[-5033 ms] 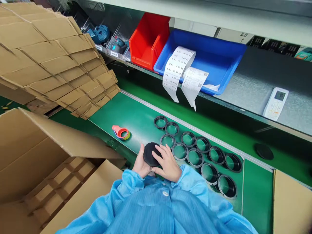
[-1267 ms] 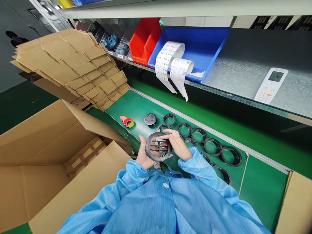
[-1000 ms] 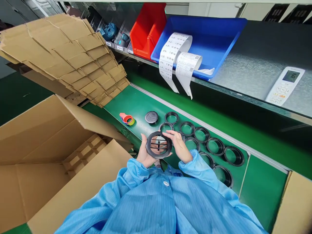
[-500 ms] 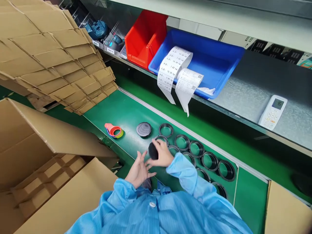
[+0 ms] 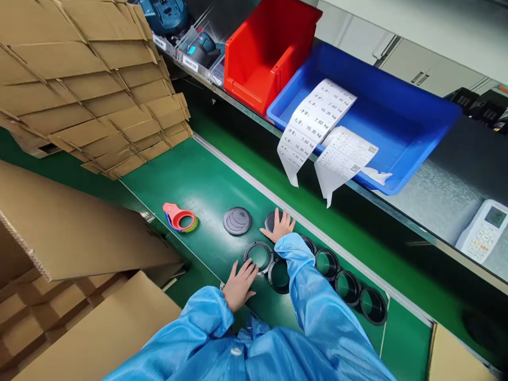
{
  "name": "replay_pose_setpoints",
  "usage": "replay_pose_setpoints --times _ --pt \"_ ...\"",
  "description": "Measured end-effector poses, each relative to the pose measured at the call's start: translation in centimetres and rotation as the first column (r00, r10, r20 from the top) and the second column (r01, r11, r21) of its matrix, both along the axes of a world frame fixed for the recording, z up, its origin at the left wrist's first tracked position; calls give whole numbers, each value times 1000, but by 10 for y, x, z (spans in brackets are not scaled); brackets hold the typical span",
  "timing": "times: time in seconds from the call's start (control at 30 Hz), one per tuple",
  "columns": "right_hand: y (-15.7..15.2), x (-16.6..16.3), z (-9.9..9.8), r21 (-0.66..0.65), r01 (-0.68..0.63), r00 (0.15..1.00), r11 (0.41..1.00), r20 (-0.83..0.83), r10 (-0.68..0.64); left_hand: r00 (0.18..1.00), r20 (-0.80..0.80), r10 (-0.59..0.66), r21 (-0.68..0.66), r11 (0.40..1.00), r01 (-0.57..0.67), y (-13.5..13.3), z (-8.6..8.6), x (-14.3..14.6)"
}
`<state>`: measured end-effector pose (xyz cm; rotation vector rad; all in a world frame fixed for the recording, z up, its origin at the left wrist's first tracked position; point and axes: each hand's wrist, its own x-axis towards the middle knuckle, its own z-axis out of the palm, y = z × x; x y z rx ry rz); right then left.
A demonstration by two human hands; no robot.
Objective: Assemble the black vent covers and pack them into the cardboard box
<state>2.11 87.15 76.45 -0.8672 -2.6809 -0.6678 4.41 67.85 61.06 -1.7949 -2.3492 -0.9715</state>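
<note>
My right hand (image 5: 281, 228) lies flat, fingers spread, on a black round part (image 5: 272, 219) on the green bench, pressing it down. To its left sits a dark grey round lid (image 5: 237, 220). My left hand (image 5: 239, 282) rests open on the bench, fingertips touching the rim of a black ring (image 5: 258, 254). Several more black rings (image 5: 349, 287) run in rows to the right, partly hidden by my blue sleeve.
A red tape dispenser (image 5: 180, 217) lies left of the lid. Stacked flat cardboard (image 5: 83, 79) fills the upper left; an open carton (image 5: 71, 296) stands at lower left. A red bin (image 5: 270, 53), a blue tray (image 5: 397, 121) with paper slips, and a white remote (image 5: 484, 230) sit on the shelf.
My right hand has carried the black part forward and set it flat beside the grey lid. My left hand has let go and dropped open onto the bench by a ring.
</note>
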Motion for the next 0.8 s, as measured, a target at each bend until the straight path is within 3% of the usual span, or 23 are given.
replay_pose_setpoints --times 0.1,0.2,0.3,0.37,0.43,0.53,0.63,0.7,0.73,0.8 --pt "-10 -4 12 90 -91 995 992 -43 95 1000 -1 0 52 999 1 -14 -15 1" --pt "-15 -8 18 204 -166 971 965 -136 196 999 38 34 225 973 -42 -27 -29 -3" --pt "-9 -9 9 147 -112 990 983 -68 123 986 119 112 369 917 -149 -35 -33 -22" --pt "-2 -10 3 83 -66 997 994 32 64 972 163 171 409 884 -225 -32 -21 -44" --pt "1 -10 5 14 -26 992 1000 126 24 954 175 245 366 883 -294 -21 5 -69" --pt "-5 -4 20 -111 29 976 993 217 -4 931 166 324 106 933 -344 5 53 -103" --pt "-13 11 42 -120 18 1000 993 15 -16 935 249 251 -59 968 -244 29 84 -137" --pt "-18 27 55 -120 -123 980 985 -169 101 922 309 233 -67 972 -224 37 90 -153" --pt "-22 38 62 -156 -189 956 970 -253 146 910 340 237 -62 971 -230 37 90 -156" --pt "-37 64 72 -381 -260 920 887 -377 108 884 392 254 19 959 -284 25 88 -148"
